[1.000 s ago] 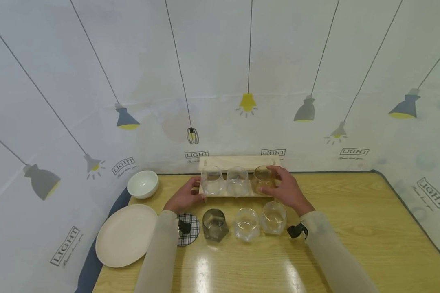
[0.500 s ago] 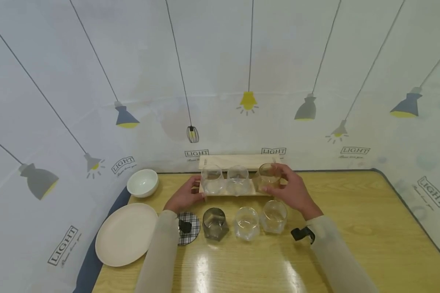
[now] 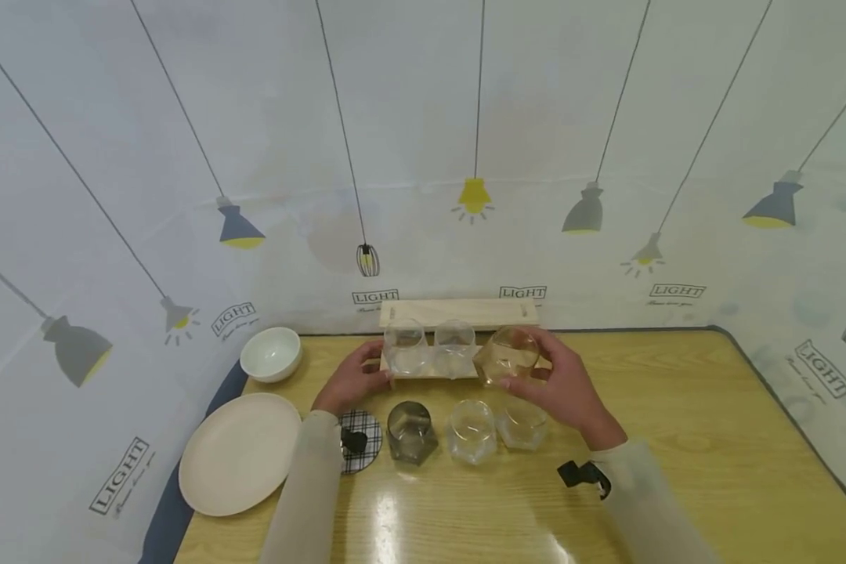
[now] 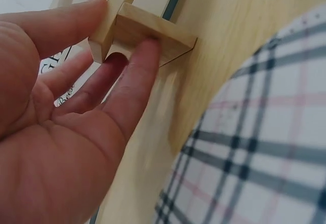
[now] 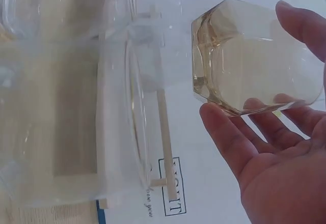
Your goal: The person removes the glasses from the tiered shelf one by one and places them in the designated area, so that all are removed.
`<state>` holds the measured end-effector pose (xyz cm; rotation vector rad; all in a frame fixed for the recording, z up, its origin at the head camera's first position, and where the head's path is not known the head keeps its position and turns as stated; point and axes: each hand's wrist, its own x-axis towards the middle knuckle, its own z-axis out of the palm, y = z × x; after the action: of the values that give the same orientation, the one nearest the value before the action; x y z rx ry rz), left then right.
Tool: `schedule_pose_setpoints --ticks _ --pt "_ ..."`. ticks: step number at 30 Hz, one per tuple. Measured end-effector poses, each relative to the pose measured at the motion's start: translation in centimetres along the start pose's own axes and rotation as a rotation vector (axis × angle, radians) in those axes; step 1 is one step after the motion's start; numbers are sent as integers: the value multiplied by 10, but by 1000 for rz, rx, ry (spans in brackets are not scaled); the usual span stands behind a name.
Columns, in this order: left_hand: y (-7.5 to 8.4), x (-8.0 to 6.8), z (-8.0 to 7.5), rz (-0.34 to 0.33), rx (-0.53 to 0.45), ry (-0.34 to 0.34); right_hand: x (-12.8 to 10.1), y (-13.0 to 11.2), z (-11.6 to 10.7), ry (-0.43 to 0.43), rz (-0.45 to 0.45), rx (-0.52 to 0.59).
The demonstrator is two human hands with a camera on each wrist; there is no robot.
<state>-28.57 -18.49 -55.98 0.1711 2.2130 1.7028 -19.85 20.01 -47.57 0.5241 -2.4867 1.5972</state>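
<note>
My right hand (image 3: pixel 567 384) holds an amber glass tumbler (image 3: pixel 500 362) at the right end of a small wooden rack (image 3: pixel 458 312). In the right wrist view the tumbler (image 5: pixel 254 56) is tilted, with my thumb on one side and fingers round the other. Two clear tumblers, one on the left (image 3: pixel 406 356) and one in the middle (image 3: pixel 454 356), stand on the rack. My left hand (image 3: pixel 352 380) grips the rack's left end; the left wrist view has the thumb over a wooden slat (image 4: pixel 119 18) and fingertips against the end piece (image 4: pixel 153 28).
Before the rack stand a smoky grey tumbler (image 3: pixel 410 442), a clear tumbler (image 3: pixel 472 442) and another clear one (image 3: pixel 523 431) partly behind my right hand. A checked round coaster (image 3: pixel 366 458), a beige plate (image 3: pixel 240 454) and a white bowl (image 3: pixel 271 355) are at left. The wall (image 3: pixel 423 157) rises behind.
My right hand has lifted the amber tumbler off the rack, tilting it and bringing it slightly nearer. The left hand stays at the rack's left end.
</note>
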Motion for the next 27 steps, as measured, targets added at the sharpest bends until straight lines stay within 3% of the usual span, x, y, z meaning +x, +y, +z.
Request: schedule_pose_setpoints --ticks 9,15,27 --pt "-5 -3 3 40 -1 93 -22 -21 20 -78 -49 59" --pt "-4 -5 6 20 47 131 -37 -30 34 -109 -67 126" --pt "-3 -4 11 59 -5 125 -61 -33 65 -190 -92 174"
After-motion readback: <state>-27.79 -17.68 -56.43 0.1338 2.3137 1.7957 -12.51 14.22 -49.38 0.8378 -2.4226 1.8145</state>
